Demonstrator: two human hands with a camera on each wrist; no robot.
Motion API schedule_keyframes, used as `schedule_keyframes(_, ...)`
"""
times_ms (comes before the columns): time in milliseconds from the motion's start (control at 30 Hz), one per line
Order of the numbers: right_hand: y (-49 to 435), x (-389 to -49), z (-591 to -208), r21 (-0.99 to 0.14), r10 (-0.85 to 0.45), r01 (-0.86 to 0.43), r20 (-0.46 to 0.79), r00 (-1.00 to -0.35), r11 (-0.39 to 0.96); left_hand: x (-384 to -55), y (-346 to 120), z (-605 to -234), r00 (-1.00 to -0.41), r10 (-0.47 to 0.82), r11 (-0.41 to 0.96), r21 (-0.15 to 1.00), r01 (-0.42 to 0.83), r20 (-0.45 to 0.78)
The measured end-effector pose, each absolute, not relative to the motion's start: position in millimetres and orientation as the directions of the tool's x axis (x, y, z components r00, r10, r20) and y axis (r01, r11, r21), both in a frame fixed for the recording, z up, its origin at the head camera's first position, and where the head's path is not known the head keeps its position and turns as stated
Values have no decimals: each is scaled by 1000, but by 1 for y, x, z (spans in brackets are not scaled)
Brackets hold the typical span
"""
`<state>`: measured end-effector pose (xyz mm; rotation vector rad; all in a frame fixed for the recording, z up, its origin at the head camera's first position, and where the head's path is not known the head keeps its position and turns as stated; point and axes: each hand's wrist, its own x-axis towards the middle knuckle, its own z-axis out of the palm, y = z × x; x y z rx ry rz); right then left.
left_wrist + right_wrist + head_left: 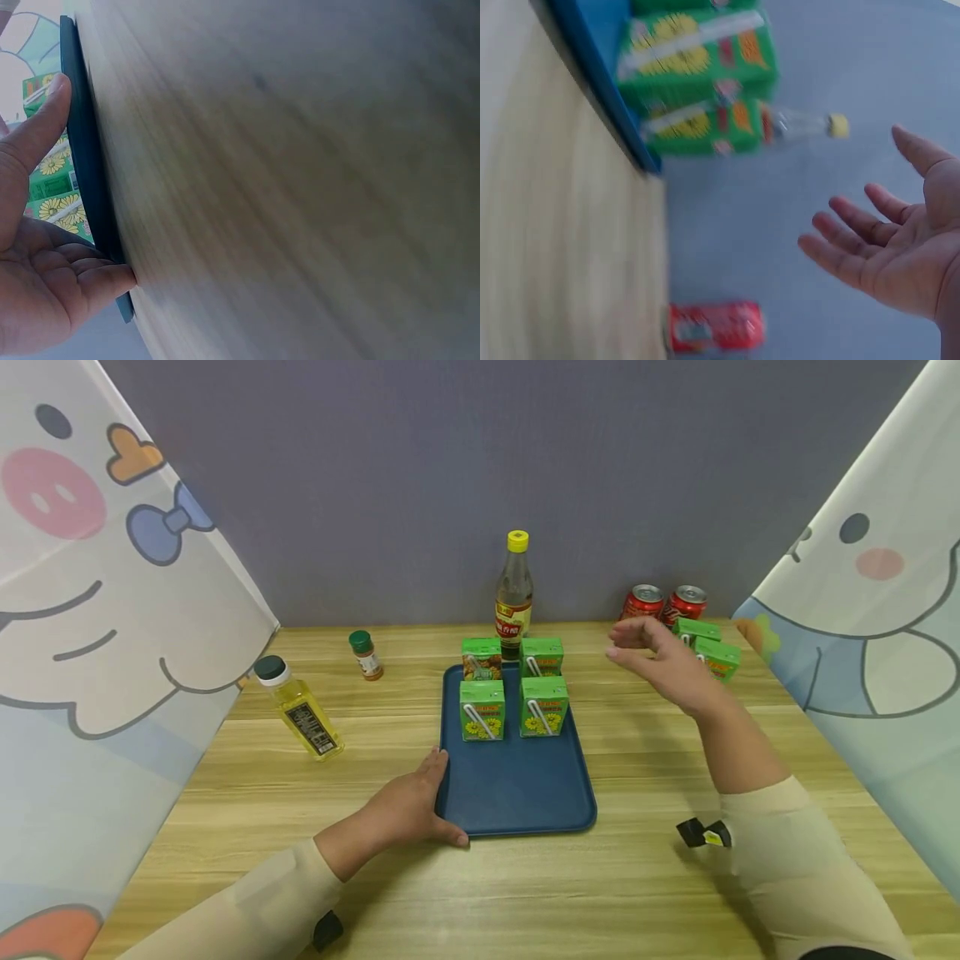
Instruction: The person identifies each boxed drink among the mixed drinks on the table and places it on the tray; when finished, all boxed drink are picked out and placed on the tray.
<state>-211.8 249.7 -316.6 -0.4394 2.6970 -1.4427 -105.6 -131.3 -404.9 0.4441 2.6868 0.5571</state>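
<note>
Loading of the rectangular dark-blue tray (pixel 517 793) on the pale wooden tabletop (pixel 637 877), apparently under way: four green cardboard drink cartons (pixel 482 714) stand in its far half. The left grip (pixel 408 802), spread, touches the tray's left rim; the right grip (pixel 663 664), loosely spread and unladen, hangs near two further green cartons (pixel 717 656), probably next to pinch one.
</note>
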Motion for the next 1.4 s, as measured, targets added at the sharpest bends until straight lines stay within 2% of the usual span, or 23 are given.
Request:
schedule_keyframes(167,285,-213,-303,-713,-167,-198,113,-979,673,-106,-131,-406,-887,368,875,426,229,-278)
schedule_keyframes(333,321,-219,-306,-655,-99,-149,113,-989,741,-106,-132,-406,-888,365,877,424,226,-282)
schedule_keyframes(700,371,-228,-339,-646,-7,0,-9,-1000,763,-105,-132,-406,-889,365,873,434,223,-277)
schedule_keyframes(800,379,-233,-352,-646,4,-1,7,-1000,764,-105,-132,-405,-889,365,873,434,223,-277)
schedule_keyframes(1033,391,-242,-381,-736,15,-4,20,-1000,677,-104,-132,-404,-887,362,875,432,219,-285)
schedule_keyframes(1400,384,-235,-380,-731,74,52,-2,-997,680,-104,-130,-403,-886,368,872,434,224,-282)
